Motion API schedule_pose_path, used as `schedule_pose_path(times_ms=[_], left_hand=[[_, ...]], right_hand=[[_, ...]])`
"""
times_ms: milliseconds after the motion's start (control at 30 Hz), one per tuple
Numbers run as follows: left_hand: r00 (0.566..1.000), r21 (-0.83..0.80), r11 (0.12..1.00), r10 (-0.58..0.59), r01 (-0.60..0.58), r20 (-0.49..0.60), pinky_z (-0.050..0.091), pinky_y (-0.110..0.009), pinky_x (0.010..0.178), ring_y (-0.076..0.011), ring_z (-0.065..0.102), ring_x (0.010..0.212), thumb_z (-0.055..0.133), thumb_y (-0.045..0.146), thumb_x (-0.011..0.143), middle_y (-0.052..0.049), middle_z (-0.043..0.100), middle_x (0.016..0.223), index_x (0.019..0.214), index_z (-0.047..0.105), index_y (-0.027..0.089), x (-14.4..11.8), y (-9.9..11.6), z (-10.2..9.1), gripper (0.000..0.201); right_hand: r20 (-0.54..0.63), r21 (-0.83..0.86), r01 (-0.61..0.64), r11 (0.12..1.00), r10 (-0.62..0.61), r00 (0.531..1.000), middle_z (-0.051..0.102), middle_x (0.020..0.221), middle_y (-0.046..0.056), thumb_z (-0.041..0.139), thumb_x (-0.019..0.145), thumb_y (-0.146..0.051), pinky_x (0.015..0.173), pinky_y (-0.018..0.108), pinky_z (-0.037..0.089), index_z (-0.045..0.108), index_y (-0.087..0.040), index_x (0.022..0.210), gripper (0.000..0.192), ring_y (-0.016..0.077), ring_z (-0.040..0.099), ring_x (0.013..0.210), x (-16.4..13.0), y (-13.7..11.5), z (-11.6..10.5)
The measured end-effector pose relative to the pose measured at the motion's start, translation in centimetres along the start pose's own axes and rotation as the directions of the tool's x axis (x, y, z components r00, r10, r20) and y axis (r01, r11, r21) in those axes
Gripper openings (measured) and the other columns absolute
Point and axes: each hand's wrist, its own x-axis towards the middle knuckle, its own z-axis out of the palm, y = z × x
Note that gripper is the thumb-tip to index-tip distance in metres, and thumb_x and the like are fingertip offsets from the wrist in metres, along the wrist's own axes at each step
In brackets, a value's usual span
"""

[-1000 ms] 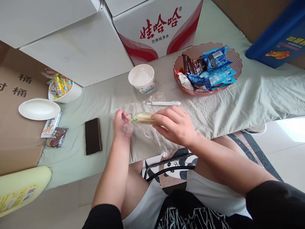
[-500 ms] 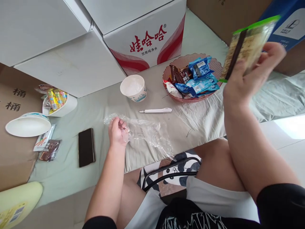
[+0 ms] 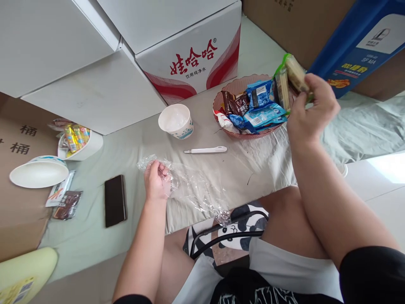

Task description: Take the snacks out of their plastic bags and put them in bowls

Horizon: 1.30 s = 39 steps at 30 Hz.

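My left hand (image 3: pixel 157 179) is closed on one end of a crumpled clear plastic bag (image 3: pixel 198 190). The bag trails right across the cloth and hangs over its front edge. My right hand (image 3: pixel 313 112) grips a clear snack packet with green edges (image 3: pixel 295 74), its pale contents bunched in two parts. That packet is over the right side of a pink ribbed bowl (image 3: pixel 245 134); whether it touches the bowl's contents I cannot tell. Blue snack packets (image 3: pixel 260 95) and brown cocoa packets (image 3: pixel 237 103) fill the bowl. Nearer the left hand lies a slim white pen-shaped tool (image 3: pixel 205 150).
A white paper cup (image 3: pixel 177 122) stands behind the pen-shaped tool. Left are a phone (image 3: pixel 115 200), a tilted paper bowl (image 3: pixel 39 174) and a white container (image 3: pixel 85 145) of yellow-wrapped snacks. Boxes (image 3: pixel 193 63) line the back; a blue jug (image 3: pixel 357 55) stands right.
My right hand has brought the snack packet left and down to the bowl, and the packet now shows as two bunched parts. My left hand still holds the bag, nearly unmoved.
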Motion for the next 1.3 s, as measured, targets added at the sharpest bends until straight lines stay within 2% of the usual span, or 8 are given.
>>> schedule_pose_path(times_ms=[167, 400, 567, 700, 833, 1000, 1200, 1300], left_hand=[[1.0, 0.006, 1.0, -0.02, 0.02, 0.011, 0.024, -0.014, 0.036, -0.003, 0.045, 0.044, 0.087, 0.025, 0.069, 0.008, 0.051, 0.059, 0.071, 0.05, 0.02, 0.0, 0.2, 0.0, 0.037], [1.0, -0.015, 1.0, -0.024, 0.024, 0.003, 0.025, -0.013, 0.035, -0.0031, 0.045, 0.045, 0.087, 0.022, 0.063, 0.008, 0.051, 0.058, 0.068, 0.051, 0.02, -0.2, 0.3, 0.1, 0.036], [0.999, -0.009, 0.999, -0.033, 0.033, -0.002, 0.024, -0.013, 0.034, -0.0034, 0.045, 0.044, 0.085, 0.022, 0.065, 0.008, 0.051, 0.058, 0.069, 0.052, 0.02, -0.3, 0.3, 0.3, 0.034], [0.999, -0.007, 0.999, -0.039, 0.039, -0.006, 0.024, -0.013, 0.034, -0.0034, 0.044, 0.044, 0.083, 0.02, 0.069, 0.008, 0.05, 0.058, 0.069, 0.051, 0.02, -0.3, 0.3, 0.3, 0.032], [0.999, -0.003, 0.999, -0.036, 0.036, 0.002, 0.023, -0.013, 0.034, -0.0036, 0.044, 0.044, 0.083, 0.021, 0.069, 0.008, 0.049, 0.058, 0.069, 0.05, 0.02, -0.4, 0.4, 0.4, 0.033], [1.0, 0.009, 0.999, -0.031, 0.031, -0.003, 0.025, -0.014, 0.034, -0.0039, 0.044, 0.043, 0.081, 0.021, 0.068, 0.008, 0.05, 0.056, 0.068, 0.05, 0.02, -0.6, 0.5, 0.5, 0.032], [0.999, 0.015, 0.999, -0.037, 0.037, 0.022, 0.027, -0.013, 0.034, -0.004, 0.044, 0.044, 0.082, 0.02, 0.064, 0.008, 0.051, 0.056, 0.067, 0.05, 0.02, -0.7, 0.6, 0.5, 0.032], [0.998, 0.022, 0.998, -0.052, 0.051, 0.04, 0.025, -0.013, 0.033, -0.004, 0.045, 0.044, 0.086, 0.021, 0.059, 0.008, 0.051, 0.055, 0.068, 0.051, 0.02, -0.6, 0.7, 0.3, 0.036]], right_hand=[[-0.222, 0.154, 0.074, 0.985, -0.038, 0.974, 0.072, 0.127, 0.018, 0.049, 0.099, -0.025, 0.091, 0.051, 0.053, 0.071, -0.012, 0.132, 0.041, 0.0349, 0.071, 0.122, 0.0, -0.6, -0.5], [0.061, -0.025, -0.115, 0.993, 0.117, 0.991, 0.071, 0.115, 0.022, 0.056, 0.084, -0.015, 0.08, 0.046, 0.051, 0.075, -0.014, 0.116, 0.037, 0.0326, 0.066, 0.108, -0.4, -1.4, -0.2], [0.247, -0.127, -0.242, 0.962, 0.266, 0.932, 0.065, 0.095, 0.012, 0.065, 0.075, -0.015, 0.078, 0.043, 0.042, 0.06, -0.021, 0.107, 0.033, 0.0239, 0.056, 0.081, -0.1, -3.5, -0.7], [0.213, -0.19, -0.317, 0.929, 0.355, 0.91, 0.062, 0.086, 0.005, 0.063, 0.078, -0.014, 0.075, 0.039, 0.038, 0.054, -0.022, 0.106, 0.03, 0.0184, 0.047, 0.07, 0.5, -4.8, -1.2], [0.241, -0.274, -0.374, 0.886, 0.439, 0.865, 0.06, 0.087, 0.004, 0.07, 0.077, -0.017, 0.081, 0.041, 0.041, 0.06, -0.02, 0.106, 0.031, 0.0198, 0.05, 0.077, 0.8, -4.9, -1.3], [0.332, -0.207, -0.284, 0.936, 0.341, 0.88, 0.063, 0.1, 0.007, 0.066, 0.085, -0.027, 0.097, 0.05, 0.044, 0.069, -0.021, 0.1, 0.017, 0.0281, 0.055, 0.105, 0.2, -5.8, -1.5], [0.269, -0.322, -0.377, 0.869, 0.465, 0.843, 0.063, 0.112, 0.013, 0.064, 0.088, -0.029, 0.102, 0.06, 0.037, 0.069, -0.02, 0.08, 0.013, 0.0343, 0.05, 0.116, -0.2, -6.8, -1.8], [0.182, -0.217, -0.284, 0.934, 0.325, 0.928, 0.061, 0.111, 0.014, 0.061, 0.086, -0.025, 0.1, 0.061, 0.037, 0.07, -0.019, 0.086, 0.011, 0.0344, 0.052, 0.116, -0.7, -7.1, -2.7]])
